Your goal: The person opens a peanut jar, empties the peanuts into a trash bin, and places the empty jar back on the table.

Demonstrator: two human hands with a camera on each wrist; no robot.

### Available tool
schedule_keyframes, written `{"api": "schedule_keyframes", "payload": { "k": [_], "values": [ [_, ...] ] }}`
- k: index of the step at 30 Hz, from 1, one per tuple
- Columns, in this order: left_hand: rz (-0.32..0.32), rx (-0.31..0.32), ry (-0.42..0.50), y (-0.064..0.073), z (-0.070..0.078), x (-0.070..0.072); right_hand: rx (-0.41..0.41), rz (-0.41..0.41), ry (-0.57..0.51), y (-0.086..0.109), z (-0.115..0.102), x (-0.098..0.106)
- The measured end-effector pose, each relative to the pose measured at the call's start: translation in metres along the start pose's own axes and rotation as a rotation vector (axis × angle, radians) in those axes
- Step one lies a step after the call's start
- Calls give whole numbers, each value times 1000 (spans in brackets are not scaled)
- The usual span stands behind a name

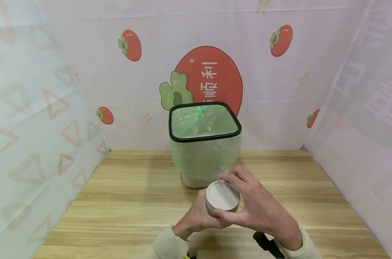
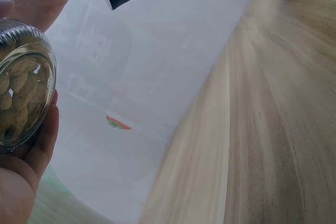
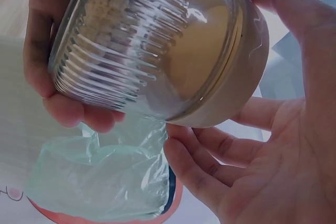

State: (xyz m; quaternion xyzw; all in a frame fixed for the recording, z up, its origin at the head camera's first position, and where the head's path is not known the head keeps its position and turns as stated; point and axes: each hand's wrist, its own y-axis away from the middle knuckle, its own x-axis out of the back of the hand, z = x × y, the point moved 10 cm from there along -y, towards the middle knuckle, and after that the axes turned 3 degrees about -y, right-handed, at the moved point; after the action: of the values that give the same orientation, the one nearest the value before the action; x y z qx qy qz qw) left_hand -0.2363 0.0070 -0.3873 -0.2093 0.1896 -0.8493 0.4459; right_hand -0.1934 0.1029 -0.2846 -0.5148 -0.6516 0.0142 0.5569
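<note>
Over the front of the table, my left hand (image 1: pixel 197 216) grips a ribbed clear glass jar (image 3: pixel 126 45) around its body. The jar has a round cream lid (image 1: pixel 222 195) that faces up in the head view. Through its glass bottom in the left wrist view, tan lumps like unshelled peanuts (image 2: pixel 21 90) show. My right hand (image 1: pixel 258 207) holds the lid by its rim, thumb on the near side and fingers on the far side. The right wrist view has the lid on the jar's mouth, and those fingertips (image 3: pixel 178 148) at its edge.
Just behind the hands stands a pale bin (image 1: pixel 192 181) with a black rim (image 1: pixel 205 138) and a green plastic bag (image 1: pixel 199 158) lining it and folded outside. The wooden table (image 1: pixel 124 201) meets printed cloth walls (image 1: pixel 144 82) at the back and both sides.
</note>
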Motion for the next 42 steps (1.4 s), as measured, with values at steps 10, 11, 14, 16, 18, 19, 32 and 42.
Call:
{"api": "schedule_keyframes", "payload": {
  "k": [10, 11, 14, 16, 18, 19, 32, 42],
  "values": [
    [-11, 5, 3, -1, -3, -2, -3, -13, 3, 1, 1, -2],
    [-12, 5, 3, -1, -3, -2, -4, -14, 3, 1, 1, -2],
    [-9, 3, -6, 0, -4, -2, -1, -12, 2, 1, 0, -2],
    [-11, -2, -13, 0, -3, -3, -3, -13, 1, 0, 0, -2],
    [-10, 3, -21, 0, -3, -2, -6, -13, 1, 0, 1, -1],
    [-10, 3, -27, 0, -3, -2, -10, -14, 3, 0, 1, -1],
    [-18, 24, 11, 1, -5, -4, -29, -24, 18, 2, 3, -2],
    [-20, 7, 4, 2, -4, -5, -20, -24, 18, 2, 2, -3]
  ]
}}
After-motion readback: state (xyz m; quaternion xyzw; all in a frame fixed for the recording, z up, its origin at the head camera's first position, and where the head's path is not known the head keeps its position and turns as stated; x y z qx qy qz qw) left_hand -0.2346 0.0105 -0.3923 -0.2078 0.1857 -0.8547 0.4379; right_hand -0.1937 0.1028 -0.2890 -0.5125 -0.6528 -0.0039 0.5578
